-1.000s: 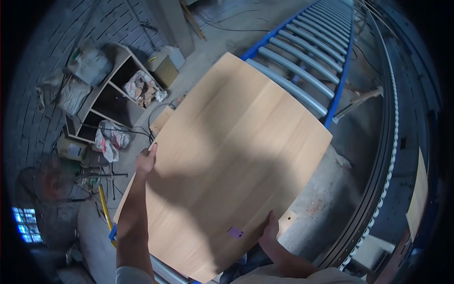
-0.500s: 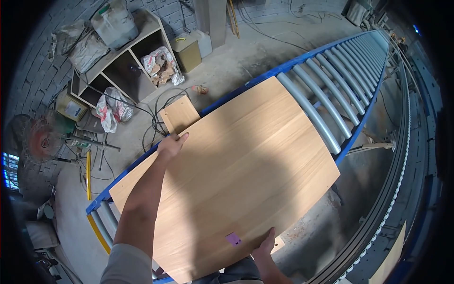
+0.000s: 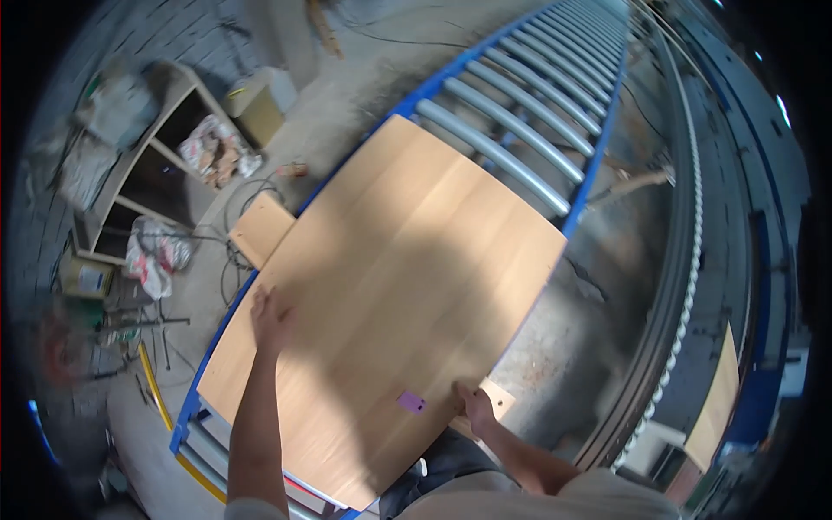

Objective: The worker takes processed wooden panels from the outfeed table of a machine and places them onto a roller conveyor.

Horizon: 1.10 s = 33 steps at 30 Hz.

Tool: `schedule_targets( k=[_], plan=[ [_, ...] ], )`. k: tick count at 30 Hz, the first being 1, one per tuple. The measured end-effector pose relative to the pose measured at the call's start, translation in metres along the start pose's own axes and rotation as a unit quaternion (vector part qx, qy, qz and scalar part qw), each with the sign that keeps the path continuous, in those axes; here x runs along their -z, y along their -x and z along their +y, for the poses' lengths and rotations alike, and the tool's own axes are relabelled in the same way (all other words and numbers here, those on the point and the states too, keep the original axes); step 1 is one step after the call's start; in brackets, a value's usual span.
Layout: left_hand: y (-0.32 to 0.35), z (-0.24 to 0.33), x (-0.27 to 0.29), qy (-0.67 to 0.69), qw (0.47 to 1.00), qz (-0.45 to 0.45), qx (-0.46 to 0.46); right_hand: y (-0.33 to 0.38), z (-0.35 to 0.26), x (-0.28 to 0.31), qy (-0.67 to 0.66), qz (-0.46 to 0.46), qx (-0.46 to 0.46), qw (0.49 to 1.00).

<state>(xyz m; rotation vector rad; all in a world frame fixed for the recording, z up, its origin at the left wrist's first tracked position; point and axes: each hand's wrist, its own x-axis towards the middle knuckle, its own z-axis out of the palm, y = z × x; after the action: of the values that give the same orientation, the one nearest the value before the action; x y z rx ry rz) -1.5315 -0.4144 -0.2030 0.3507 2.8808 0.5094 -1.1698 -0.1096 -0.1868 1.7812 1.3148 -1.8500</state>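
A large light wood-grain panel (image 3: 390, 286) with bowed ends lies across a roller conveyor (image 3: 511, 139). My left hand (image 3: 271, 316) rests on the panel near its left edge, fingers spread and slightly blurred, holding nothing. At the panel's lower right edge, my right hand (image 3: 472, 406) grips the rim with the thumb on top; its other fingers are mostly hidden. A small purple sticker (image 3: 412, 402) is on the panel just left of that hand. Two smaller wooden pieces stick out from beneath the panel: a left piece (image 3: 262, 229) and a right piece (image 3: 496, 400) with dark holes.
Bare rollers run off to the far right inside a blue frame. Left of the conveyor stand a shelf unit (image 3: 143, 178) with bags, a tan canister (image 3: 255, 113) and a blurred fan (image 3: 65, 347). Cables lie on the floor. A dark rail (image 3: 659, 347) curves along the right.
My left hand has gone from grasping the panel's edge to lying spread on its surface. My right hand stays at the right edge. The whole view has turned and shifted.
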Motion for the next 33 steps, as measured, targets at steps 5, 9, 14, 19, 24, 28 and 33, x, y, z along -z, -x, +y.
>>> schedule_targets(
  k=[5,9,14,19,24,28,33],
  plan=[
    [0.135,-0.095,-0.034,-0.054,0.980,0.180,0.066,-0.014,0.011,-0.001,-0.036,-0.044,0.023,0.998],
    [0.252,-0.111,-0.045,-0.074,0.890,0.120,0.433,-0.009,0.011,0.010,0.002,-0.009,0.030,1.000],
    [0.323,-0.118,-0.058,0.416,0.814,0.181,0.363,-0.014,0.035,0.013,-0.034,-0.001,0.106,0.994],
    [0.319,-0.212,-0.052,0.455,0.836,0.065,0.300,-0.011,0.036,-0.002,0.154,-0.032,0.184,0.970],
    [0.298,-0.184,-0.050,-0.081,0.980,-0.178,0.028,0.083,0.108,0.048,0.157,0.050,0.270,0.949],
    [0.326,-0.160,-0.027,-0.489,0.847,-0.104,-0.183,0.115,0.222,0.136,0.271,-0.007,0.183,0.945],
    [0.376,-0.102,-0.027,-0.175,0.911,0.231,-0.294,0.163,0.400,0.267,-0.268,0.163,-0.026,0.949]
  ],
)
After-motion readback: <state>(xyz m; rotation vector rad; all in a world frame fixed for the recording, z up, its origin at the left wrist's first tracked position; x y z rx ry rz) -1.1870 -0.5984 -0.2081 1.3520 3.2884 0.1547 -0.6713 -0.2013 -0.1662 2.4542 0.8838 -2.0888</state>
